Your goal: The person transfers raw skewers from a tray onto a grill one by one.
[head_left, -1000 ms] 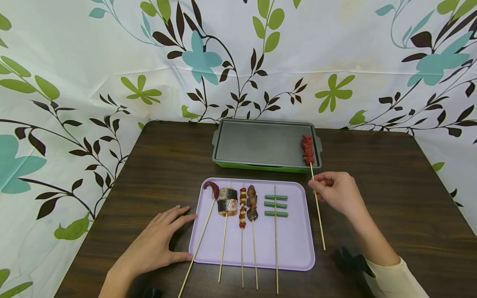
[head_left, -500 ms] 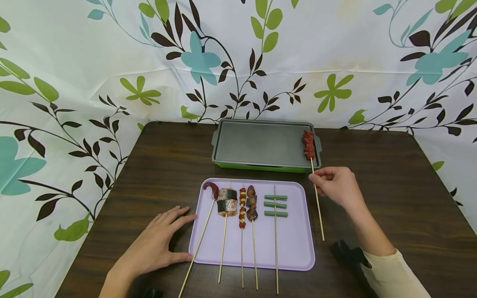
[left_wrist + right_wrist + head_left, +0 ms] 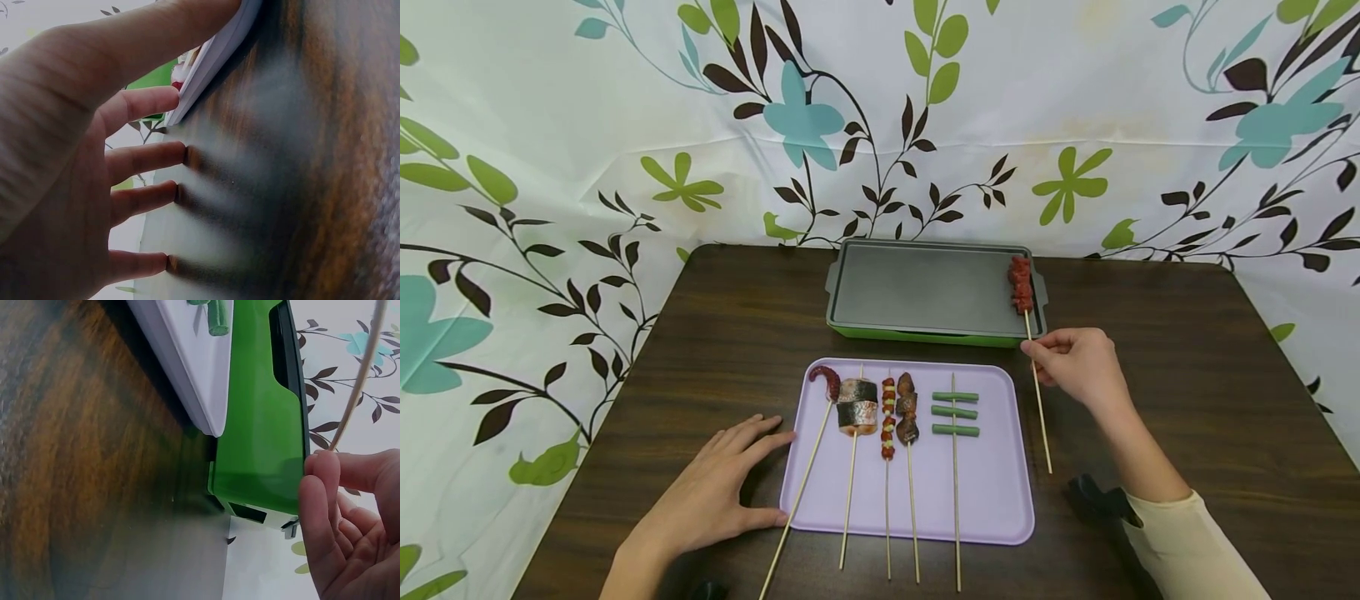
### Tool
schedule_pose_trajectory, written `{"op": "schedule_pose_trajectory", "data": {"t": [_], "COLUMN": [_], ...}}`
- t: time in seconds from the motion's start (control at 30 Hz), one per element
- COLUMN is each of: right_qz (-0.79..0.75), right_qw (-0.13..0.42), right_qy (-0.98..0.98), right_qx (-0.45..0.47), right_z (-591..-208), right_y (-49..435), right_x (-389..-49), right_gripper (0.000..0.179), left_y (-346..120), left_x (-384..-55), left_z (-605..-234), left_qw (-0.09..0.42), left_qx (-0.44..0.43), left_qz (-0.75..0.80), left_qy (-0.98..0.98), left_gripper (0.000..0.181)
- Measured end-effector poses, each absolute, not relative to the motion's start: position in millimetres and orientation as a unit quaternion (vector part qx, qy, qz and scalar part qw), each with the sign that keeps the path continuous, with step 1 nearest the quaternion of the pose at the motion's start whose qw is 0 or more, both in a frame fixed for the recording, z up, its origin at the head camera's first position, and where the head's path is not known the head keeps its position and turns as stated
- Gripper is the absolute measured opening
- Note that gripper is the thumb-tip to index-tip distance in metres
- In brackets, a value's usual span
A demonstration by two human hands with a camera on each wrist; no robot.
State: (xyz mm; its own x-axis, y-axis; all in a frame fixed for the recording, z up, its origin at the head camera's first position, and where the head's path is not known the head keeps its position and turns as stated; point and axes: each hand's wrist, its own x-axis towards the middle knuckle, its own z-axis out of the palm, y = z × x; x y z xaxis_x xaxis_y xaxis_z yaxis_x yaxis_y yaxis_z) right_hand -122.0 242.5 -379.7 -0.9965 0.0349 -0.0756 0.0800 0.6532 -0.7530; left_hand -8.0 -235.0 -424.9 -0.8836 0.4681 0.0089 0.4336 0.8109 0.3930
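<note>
My right hand (image 3: 1078, 362) pinches the stick of a red meat skewer (image 3: 1021, 285) between thumb and fingers. The meat lies over the right end of the grill's dark plate (image 3: 925, 283); the stick slants back toward me past the front edge. In the right wrist view the fingertips hold the wooden stick (image 3: 362, 375) beside the green grill body (image 3: 262, 425). My left hand (image 3: 715, 483) is spread, thumb and index finger at the left edge of a lilac tray (image 3: 992, 500). The left wrist view shows the other fingertips on the table.
On the tray lie a tentacle skewer (image 3: 827, 382), a fish skewer (image 3: 857, 408), a thin red-and-yellow skewer (image 3: 888, 417), a brown meat skewer (image 3: 907, 408) and a green-stick skewer (image 3: 955, 414). Their sticks overhang the front edge. A patterned cloth (image 3: 880, 125) hangs behind the table.
My right hand and the red meat skewer have moved farther away from me, so the meat sits deeper over the grill plate. The left hand and tray have stayed put.
</note>
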Motion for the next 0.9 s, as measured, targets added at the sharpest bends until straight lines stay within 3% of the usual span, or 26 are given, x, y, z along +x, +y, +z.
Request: {"op": "schedule_pose_trajectory", "data": {"t": [0.9], "right_qz": [-0.411], "right_qw": [0.028], "right_qy": [0.911], "right_qx": [0.036], "right_z": [-379.9], "right_y": [244.5], "right_x": [-124.3], "right_gripper": [0.045], "left_y": [-234.3], "left_x": [-8.3], "left_z": [-424.6], "left_qw": [0.043], "left_qx": [0.234], "left_qz": [0.196], "left_qy": [0.952], "left_gripper": [0.092]}}
